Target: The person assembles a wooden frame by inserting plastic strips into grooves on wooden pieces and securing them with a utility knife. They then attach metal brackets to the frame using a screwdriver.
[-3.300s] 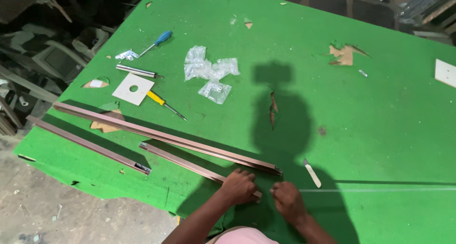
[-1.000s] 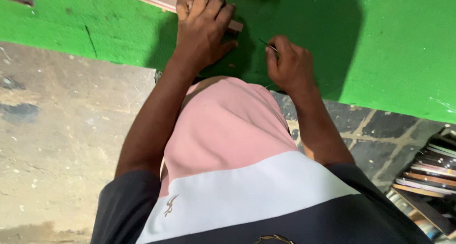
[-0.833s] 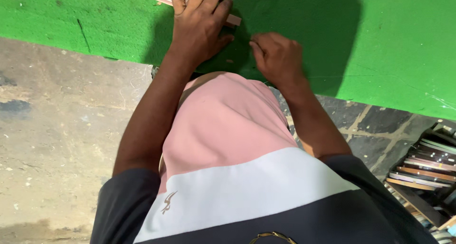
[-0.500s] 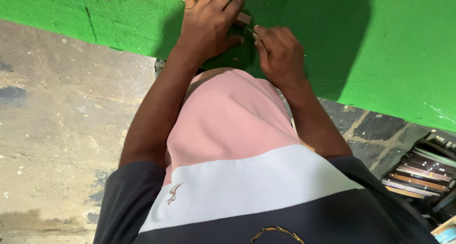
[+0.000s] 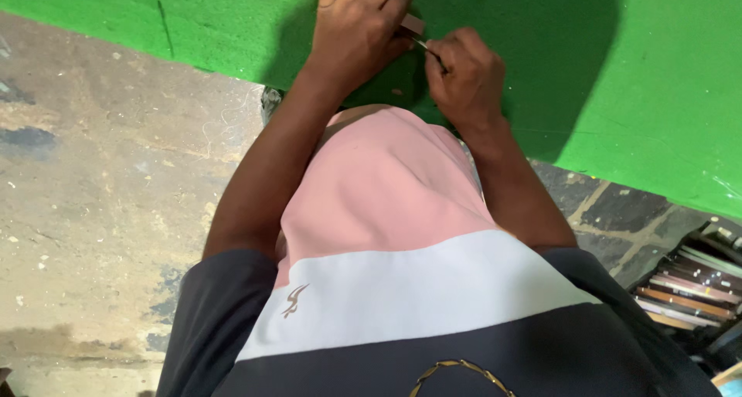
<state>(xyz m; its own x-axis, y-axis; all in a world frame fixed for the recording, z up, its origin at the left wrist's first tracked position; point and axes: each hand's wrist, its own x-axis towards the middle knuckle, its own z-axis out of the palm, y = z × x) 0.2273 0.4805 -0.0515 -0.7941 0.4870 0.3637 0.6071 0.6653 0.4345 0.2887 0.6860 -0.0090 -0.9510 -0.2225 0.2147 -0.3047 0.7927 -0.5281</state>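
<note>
Head view, looking straight down the person's own chest. Green table [image 5: 657, 95]: fills the upper frame from 10 to 3 o'clock. Pale moulding strip [image 5: 411, 23]: lies on the table at 12 o'clock, only its end showing. Left hand [image 5: 359, 26]: palm down, fingers curled over the strip, pressing it flat. Right hand [image 5: 464, 76]: just beside the left at 1 o'clock, fingers closed in a pinch on a thin tool [image 5: 423, 45] whose tip meets the strip's end. Striped shirt [image 5: 402, 289]: pink, white, dark bands, centre to 6 o'clock. Concrete floor [image 5: 100, 211]: 9 o'clock. Stacked strips [image 5: 692, 289]: 4 o'clock, on the floor.
</note>
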